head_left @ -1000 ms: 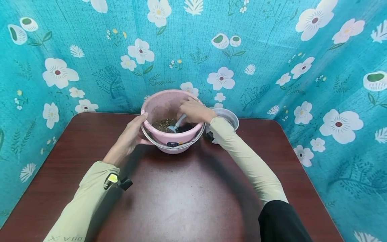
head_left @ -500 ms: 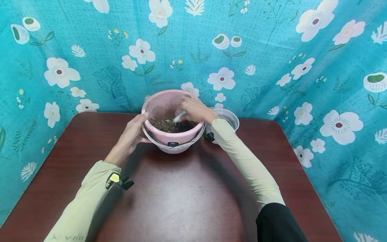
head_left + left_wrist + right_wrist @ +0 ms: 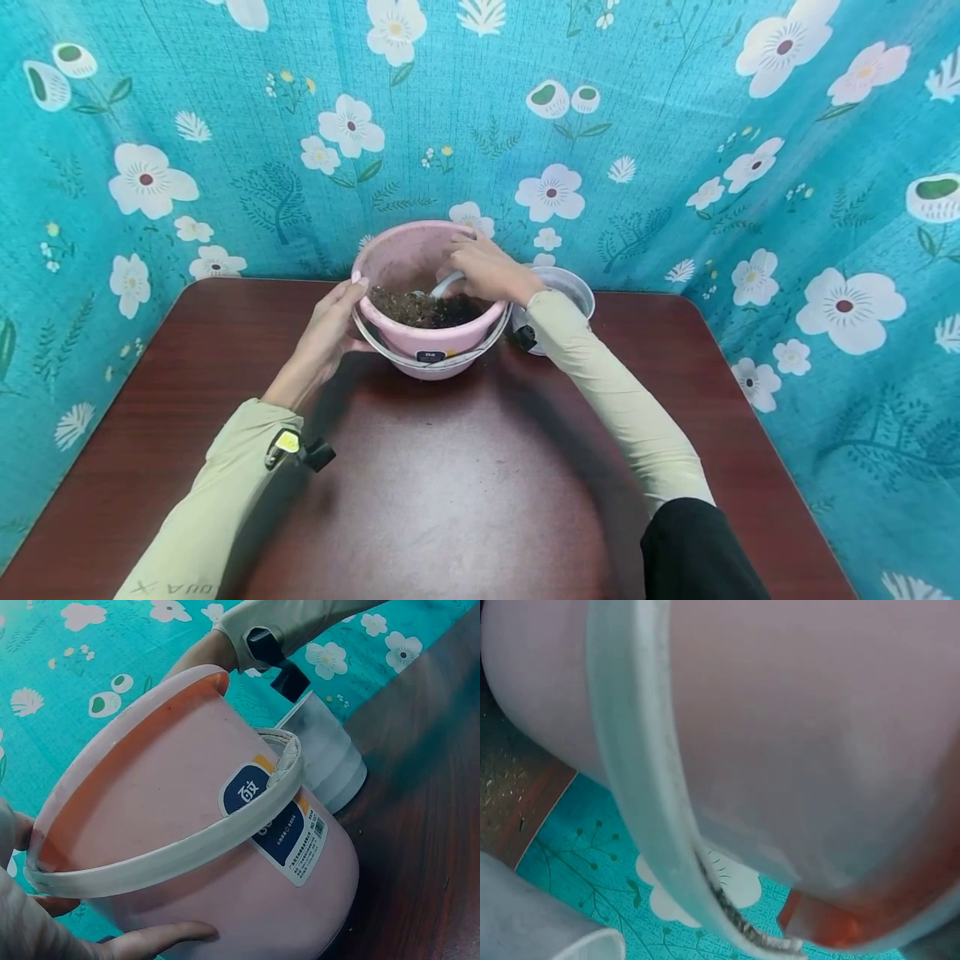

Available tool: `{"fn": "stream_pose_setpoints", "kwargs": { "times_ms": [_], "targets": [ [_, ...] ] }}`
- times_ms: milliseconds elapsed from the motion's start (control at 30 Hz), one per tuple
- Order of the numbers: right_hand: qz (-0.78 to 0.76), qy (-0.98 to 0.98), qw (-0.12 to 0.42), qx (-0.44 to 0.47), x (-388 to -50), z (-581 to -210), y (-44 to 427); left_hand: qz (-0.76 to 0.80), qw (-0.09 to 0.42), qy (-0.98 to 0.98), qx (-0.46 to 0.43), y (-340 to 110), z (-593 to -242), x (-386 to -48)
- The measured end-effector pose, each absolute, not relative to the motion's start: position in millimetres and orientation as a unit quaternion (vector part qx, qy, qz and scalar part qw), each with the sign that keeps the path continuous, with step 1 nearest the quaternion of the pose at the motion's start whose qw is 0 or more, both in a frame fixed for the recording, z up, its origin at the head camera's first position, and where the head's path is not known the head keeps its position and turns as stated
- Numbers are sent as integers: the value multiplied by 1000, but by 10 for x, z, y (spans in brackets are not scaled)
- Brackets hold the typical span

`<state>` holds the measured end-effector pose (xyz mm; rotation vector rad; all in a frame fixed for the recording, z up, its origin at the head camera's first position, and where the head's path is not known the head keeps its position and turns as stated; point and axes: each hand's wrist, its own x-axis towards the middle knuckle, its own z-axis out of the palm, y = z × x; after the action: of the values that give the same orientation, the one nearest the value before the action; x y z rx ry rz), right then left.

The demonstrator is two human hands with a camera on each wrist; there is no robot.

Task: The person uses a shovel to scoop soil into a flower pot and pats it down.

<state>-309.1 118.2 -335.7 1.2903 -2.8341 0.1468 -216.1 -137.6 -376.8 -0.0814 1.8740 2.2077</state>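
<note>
A pink bucket (image 3: 427,340) with dark and brown soil (image 3: 420,310) in it stands at the back of the table. Its white handle (image 3: 172,862) hangs down across the outer wall. My left hand (image 3: 324,333) holds the bucket at its left rim, with one digit stretched along the outer wall in the left wrist view. Inside the bucket my right hand (image 3: 483,268) grips the light grey-blue handle of a small trowel (image 3: 447,283). The trowel's blade is mostly hidden by soil. In the right wrist view the bucket wall (image 3: 795,735) covers the hand.
A grey bucket-like container (image 3: 566,283) stands just right of the pink bucket, beside my right forearm. The dark red table (image 3: 435,492) stretches toward me. A turquoise flowered curtain (image 3: 465,108) hangs close behind both containers.
The trowel's blade, visible at first at the soil's surface, has gone mostly out of sight. Soil on the left is heaped higher. My left hand keeps its place on the rim.
</note>
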Motion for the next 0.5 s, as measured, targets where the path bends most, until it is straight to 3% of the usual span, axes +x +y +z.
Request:
{"fn": "stream_pose_setpoints", "kwargs": {
  "times_ms": [500],
  "targets": [
    [70, -921, 54, 379, -2994, -3202, 1440, 758, 114, 642, -24, -1364, -3768, -2141]
  ]
}}
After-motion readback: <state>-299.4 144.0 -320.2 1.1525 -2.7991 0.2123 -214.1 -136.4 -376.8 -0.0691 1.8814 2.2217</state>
